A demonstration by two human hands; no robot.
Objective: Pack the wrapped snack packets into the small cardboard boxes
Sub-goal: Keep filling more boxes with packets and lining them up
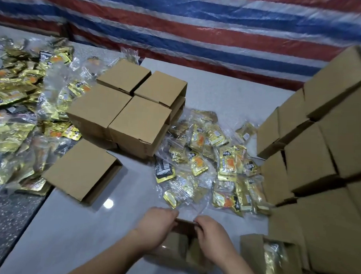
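A small open cardboard box [180,249] sits on the grey table near the front edge. My left hand [155,229] grips its left wall and my right hand [213,238] grips its right wall, with the fingers of both curled over the far rim. What lies inside is hidden by my hands. Just beyond it lies a heap of gold wrapped snack packets [213,169] in clear plastic. An empty box [82,172] lies on its side to the left.
Closed boxes [127,107] are stacked in the table's middle. A wall of stacked boxes [324,147] lines the right side, with an open box holding packets [271,263] at the front right. More gold packets [17,100] cover the left. A striped tarp [201,23] hangs behind.
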